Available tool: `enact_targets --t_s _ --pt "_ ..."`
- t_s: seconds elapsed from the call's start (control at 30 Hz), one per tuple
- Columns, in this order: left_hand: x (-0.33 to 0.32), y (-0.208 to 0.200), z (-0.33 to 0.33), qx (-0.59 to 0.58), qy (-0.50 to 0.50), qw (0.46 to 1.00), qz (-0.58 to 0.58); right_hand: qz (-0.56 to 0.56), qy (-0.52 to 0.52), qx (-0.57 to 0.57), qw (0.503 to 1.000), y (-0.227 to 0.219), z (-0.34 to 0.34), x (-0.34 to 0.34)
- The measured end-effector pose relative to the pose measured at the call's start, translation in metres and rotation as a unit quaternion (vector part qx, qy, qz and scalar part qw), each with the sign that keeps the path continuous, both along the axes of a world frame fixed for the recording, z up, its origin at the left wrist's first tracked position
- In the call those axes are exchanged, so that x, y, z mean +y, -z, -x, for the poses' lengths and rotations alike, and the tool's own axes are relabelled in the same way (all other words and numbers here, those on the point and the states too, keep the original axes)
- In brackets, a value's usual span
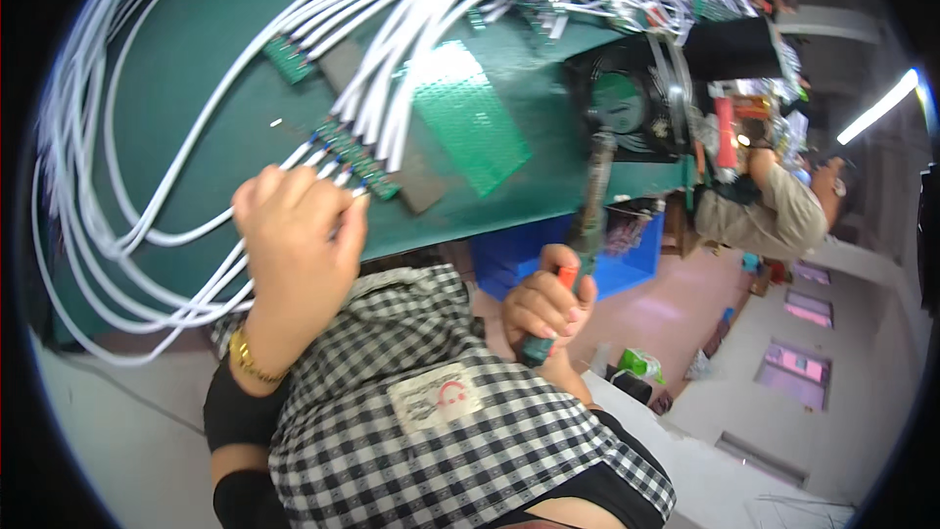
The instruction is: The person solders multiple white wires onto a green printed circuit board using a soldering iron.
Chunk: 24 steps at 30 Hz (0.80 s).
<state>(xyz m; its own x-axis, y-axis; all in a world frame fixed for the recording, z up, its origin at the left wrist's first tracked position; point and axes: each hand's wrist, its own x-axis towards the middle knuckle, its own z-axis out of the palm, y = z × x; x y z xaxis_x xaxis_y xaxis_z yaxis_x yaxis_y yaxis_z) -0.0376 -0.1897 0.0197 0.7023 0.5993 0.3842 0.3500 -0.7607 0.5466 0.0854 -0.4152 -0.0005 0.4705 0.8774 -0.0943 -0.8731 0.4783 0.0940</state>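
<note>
My left hand [299, 245] is closed on a white cable [227, 274] right beside a strip of small green circuit boards [354, 157]. Wire ends with coloured cores meet the strip's near edge; more white cables run off its far side. Part of the grip is hidden under my fingers. My right hand [548, 309] is wrapped round a soldering iron [590, 206] with a dark green body and an orange trigger, its long shaft pointing up and away from the strip. The strip rests on a brown plate [419, 188], next to a shiny green sheet [468, 127].
A black box fan [632, 98] stands at the table's right end. Long white cables [83, 186] loop along the left, and more are heaped at the back. A blue bin [494, 260] sits below the table edge. Another person [769, 211] is at the far right.
</note>
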Motion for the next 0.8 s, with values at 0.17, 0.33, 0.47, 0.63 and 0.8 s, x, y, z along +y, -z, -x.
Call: enact_targets --t_s 0.17,0.33,0.47,0.63,0.8 --pt "0.0 0.003 -0.003 0.011 0.013 1.0 0.005 0.107 0.061 -0.207 0.971 0.005 0.004 -0.003" --pt "-0.001 0.001 0.0 0.055 0.016 0.998 -0.005 0.264 0.091 -0.402 0.872 0.009 0.013 -0.003" --pt "0.001 -0.005 0.0 0.07 0.019 0.997 -0.019 0.257 0.088 -0.437 0.857 0.018 0.016 -0.007" --pt "0.007 -0.009 0.003 0.073 0.049 0.996 -0.015 0.277 0.117 -0.445 0.843 0.016 0.016 -0.003" --pt "0.057 -0.04 0.0 0.096 0.079 0.991 -0.056 0.284 0.133 -0.457 0.832 0.019 0.014 -0.006"
